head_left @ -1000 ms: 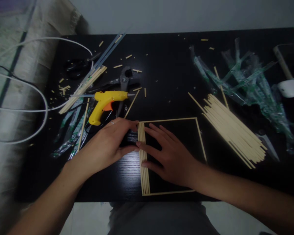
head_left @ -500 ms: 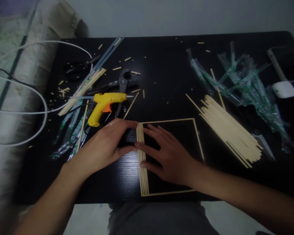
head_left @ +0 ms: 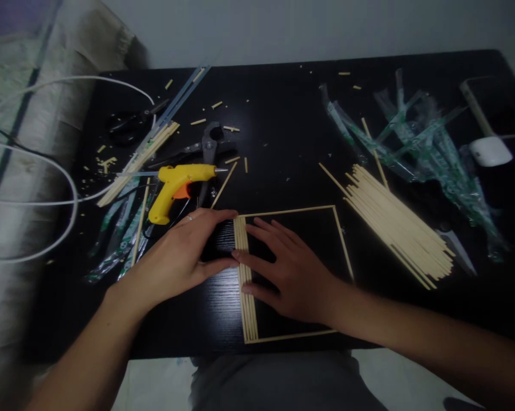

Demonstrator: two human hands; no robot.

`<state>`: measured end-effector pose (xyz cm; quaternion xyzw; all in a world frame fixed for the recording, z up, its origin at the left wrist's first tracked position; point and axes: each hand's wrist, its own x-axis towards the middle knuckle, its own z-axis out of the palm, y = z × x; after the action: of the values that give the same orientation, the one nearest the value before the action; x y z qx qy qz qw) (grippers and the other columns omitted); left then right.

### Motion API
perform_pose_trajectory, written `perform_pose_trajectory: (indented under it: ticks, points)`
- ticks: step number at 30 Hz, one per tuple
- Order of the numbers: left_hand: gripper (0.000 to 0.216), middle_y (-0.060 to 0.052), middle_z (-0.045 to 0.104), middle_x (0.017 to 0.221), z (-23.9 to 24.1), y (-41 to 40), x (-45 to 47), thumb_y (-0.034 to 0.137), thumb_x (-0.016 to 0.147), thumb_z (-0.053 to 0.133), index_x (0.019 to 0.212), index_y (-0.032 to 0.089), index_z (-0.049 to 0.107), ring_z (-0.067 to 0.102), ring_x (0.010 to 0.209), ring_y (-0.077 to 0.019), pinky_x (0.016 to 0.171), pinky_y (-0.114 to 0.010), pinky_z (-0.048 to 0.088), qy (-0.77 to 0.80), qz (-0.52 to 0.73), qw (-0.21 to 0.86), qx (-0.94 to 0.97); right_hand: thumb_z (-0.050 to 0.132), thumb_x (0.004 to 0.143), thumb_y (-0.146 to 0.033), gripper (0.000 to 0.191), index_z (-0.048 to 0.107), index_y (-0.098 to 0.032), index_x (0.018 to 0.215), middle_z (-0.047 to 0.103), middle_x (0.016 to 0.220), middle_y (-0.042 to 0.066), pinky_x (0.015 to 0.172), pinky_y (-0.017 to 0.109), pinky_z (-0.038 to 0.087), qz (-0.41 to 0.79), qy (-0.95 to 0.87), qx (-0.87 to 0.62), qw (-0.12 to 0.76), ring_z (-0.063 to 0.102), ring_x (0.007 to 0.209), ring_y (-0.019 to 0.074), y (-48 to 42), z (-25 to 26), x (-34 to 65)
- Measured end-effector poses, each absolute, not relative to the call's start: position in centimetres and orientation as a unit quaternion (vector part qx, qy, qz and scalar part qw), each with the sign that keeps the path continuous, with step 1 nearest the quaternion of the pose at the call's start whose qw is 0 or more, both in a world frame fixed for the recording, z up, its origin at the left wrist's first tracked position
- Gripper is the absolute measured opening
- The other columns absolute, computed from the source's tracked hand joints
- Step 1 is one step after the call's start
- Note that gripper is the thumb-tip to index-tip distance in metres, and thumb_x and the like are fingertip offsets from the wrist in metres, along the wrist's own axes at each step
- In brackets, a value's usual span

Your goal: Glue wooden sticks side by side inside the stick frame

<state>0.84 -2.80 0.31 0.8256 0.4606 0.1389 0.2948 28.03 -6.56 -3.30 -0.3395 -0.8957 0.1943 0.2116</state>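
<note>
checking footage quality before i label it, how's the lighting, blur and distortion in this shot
Head view: dim overall, the black table swallowing detail; a soft sheen on the wood grain beside the left hand; the left margin with the white cable is smeared; the table's far edge bows, showing wide-angle distortion; the stick frame under the right hand is fairly sharp.

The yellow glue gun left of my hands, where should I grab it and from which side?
Grip the glue gun by its handle, which angles down toward you and the left hand. Come from the near side; the nozzle points right, and pliers lie just behind it.
</note>
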Motion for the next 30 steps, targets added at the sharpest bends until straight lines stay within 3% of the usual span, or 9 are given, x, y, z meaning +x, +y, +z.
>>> perform_pose_trajectory:
  ticks: [9, 15, 21, 30]
  points:
    - [0.076, -0.014, 0.07, 0.142, 0.4, -2.9, 1.4, 0.064, 0.093, 0.083, 0.153, 0.027, 0.054, 0.071, 0.129, -0.038, 0.111, -0.057, 0.062, 0.448, 0.136, 0.285, 0.836, 0.063, 0.113, -0.051, 0.048, 0.068, -0.023, 0.151, 0.057, 0.166, 0.022, 0.13, 0.067, 0.044, 0.194, -0.898, -0.338, 0.202, 0.046, 0.164, 0.0382, -6.4, -3.6, 28.0]
    - [0.082, -0.019, 0.061, 0.151, -0.2, -3.4, 2.4, 0.057, 0.092, 0.086, 0.156, 0.022, 0.05, 0.061, 0.141, -0.0409, 0.117, -0.059, 0.056, 0.434, 0.132, 0.256, 0.854, 0.063, 0.113, -0.052, 0.047, 0.068, -0.025, 0.151, 0.057, 0.166, 0.02, 0.131, 0.066, 0.044, 0.195, -0.897, -0.343, 0.199, 0.046, 0.164, 0.0369, -6.4, -3.5, 27.9]
    - [0.078, -0.017, 0.064, 0.145, -0.5, -3.3, 2.6, 0.062, 0.094, 0.083, 0.154, 0.022, 0.051, 0.062, 0.135, -0.0393, 0.116, -0.059, 0.054, 0.427, 0.149, 0.256, 0.854, 0.062, 0.113, -0.053, 0.047, 0.068, -0.025, 0.151, 0.056, 0.167, 0.02, 0.131, 0.066, 0.044, 0.193, -0.898, -0.342, 0.196, 0.046, 0.164, 0.0364, -6.5, -3.5, 28.0]
    - [0.074, -0.014, 0.065, 0.142, -0.5, -3.3, 2.5, 0.052, 0.094, 0.085, 0.154, 0.022, 0.052, 0.064, 0.132, -0.0372, 0.115, -0.057, 0.055, 0.439, 0.147, 0.265, 0.846, 0.063, 0.113, -0.052, 0.048, 0.068, -0.024, 0.151, 0.056, 0.166, 0.021, 0.131, 0.067, 0.043, 0.193, -0.899, -0.337, 0.202, 0.046, 0.163, 0.0379, -6.4, -3.7, 28.1]
